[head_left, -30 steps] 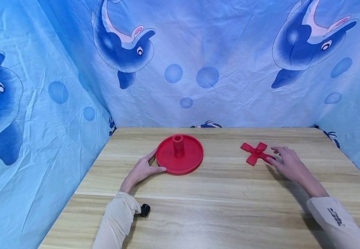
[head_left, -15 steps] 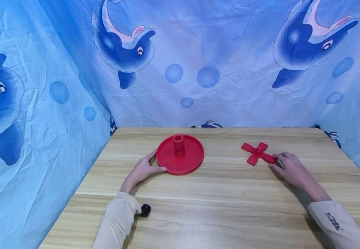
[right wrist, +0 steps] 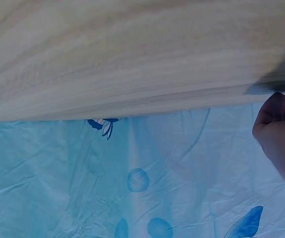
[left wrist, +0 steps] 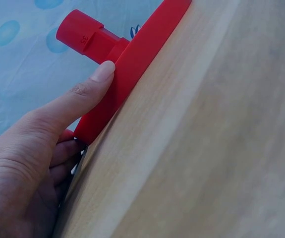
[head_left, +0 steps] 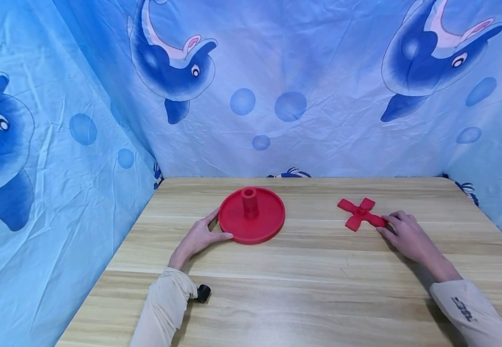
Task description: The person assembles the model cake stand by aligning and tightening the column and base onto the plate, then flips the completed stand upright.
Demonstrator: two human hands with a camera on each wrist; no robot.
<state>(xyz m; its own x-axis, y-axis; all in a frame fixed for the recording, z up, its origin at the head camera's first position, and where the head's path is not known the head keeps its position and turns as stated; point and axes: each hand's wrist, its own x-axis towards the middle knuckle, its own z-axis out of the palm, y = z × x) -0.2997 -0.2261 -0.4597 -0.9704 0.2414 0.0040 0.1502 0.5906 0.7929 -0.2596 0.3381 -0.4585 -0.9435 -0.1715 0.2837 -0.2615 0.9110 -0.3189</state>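
Note:
A red round disc (head_left: 268,219) with an upright hollow post (head_left: 249,202) at its centre lies on the wooden table (head_left: 303,289), left of middle. My left hand (head_left: 200,235) rests against its near-left rim, thumb and index finger spread straight along the edge. In the left wrist view the thumb (left wrist: 78,99) lies on the disc's rim (left wrist: 132,64). A red cross-shaped piece (head_left: 358,212) lies flat to the right. My right hand (head_left: 396,230) pinches the end of its near-right arm with curled fingers. The right wrist view shows only curled fingers (right wrist: 276,116) and the table.
Blue cloth printed with dolphins (head_left: 172,67) hangs close around the table on the left, back and right. A small black object (head_left: 202,292) sits by my left sleeve. Bare wood stretches between the disc and the cross and across the table's front.
My right hand drew back from over the cross to the tip of its near-right arm, and its fingers curled there. The left hand, disc and cross stayed put.

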